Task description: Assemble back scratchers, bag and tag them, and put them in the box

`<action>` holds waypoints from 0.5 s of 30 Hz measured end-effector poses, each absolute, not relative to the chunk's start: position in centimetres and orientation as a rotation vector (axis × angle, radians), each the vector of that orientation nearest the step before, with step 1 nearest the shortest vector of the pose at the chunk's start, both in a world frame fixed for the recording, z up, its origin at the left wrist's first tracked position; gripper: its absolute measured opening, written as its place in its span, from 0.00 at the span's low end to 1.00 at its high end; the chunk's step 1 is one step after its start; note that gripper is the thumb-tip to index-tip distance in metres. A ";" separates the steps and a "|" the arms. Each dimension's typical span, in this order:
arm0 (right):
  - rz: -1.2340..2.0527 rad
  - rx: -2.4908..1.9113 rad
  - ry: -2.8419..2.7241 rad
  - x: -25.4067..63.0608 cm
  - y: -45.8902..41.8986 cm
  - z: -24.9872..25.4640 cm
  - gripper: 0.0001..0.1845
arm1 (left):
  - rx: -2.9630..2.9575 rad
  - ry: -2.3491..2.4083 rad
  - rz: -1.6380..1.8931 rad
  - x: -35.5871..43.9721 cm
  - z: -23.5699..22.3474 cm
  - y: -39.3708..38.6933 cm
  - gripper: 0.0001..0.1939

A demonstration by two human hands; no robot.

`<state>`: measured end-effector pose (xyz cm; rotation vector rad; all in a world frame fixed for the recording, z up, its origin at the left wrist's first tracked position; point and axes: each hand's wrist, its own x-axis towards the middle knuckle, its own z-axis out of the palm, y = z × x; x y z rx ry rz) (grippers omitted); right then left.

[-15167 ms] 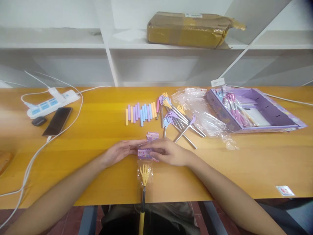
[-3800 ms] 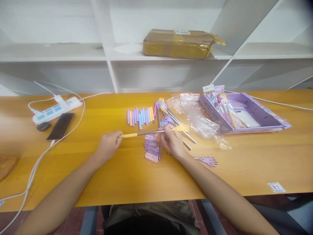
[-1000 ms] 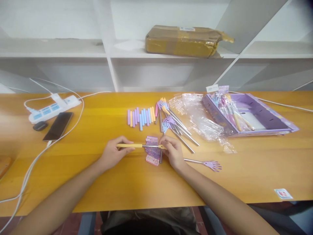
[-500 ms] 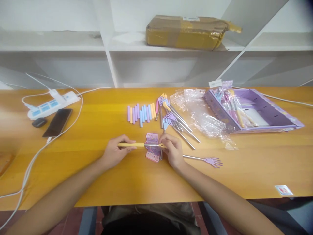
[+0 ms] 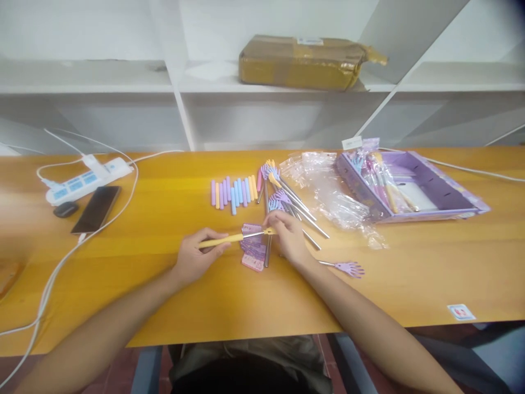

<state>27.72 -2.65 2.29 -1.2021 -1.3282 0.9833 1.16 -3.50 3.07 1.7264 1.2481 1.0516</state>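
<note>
Both my hands hold one yellow back scratcher (image 5: 235, 238) level above the wooden table (image 5: 123, 273). My left hand (image 5: 196, 256) is closed on its yellow grip. My right hand (image 5: 288, 237) is closed over its hand-shaped head, which is mostly hidden. The metal shaft between them is short. Under it lies a small stack of pink and purple printed cards (image 5: 252, 251). A purple-headed back scratcher (image 5: 342, 267) lies by my right forearm.
Several pastel grip sleeves (image 5: 233, 191) and a pile of loose back scratchers (image 5: 287, 202) lie further back. Clear plastic bags (image 5: 332, 194) and a purple display box (image 5: 414, 186) sit right. A power strip (image 5: 86, 176), phone (image 5: 96, 209) and cables lie left; a small sticker (image 5: 461, 312) lies near the front edge.
Since 3.8 s ago the scratcher's shaft has been pushed in much shorter, my right hand moving toward my left. In the last half second its head end rose slightly.
</note>
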 end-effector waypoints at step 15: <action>0.071 -0.927 -2.086 31.0 1.9 17.8 0.46 | 2.078 1.064 1.850 2.3 21.3 -2.7 0.10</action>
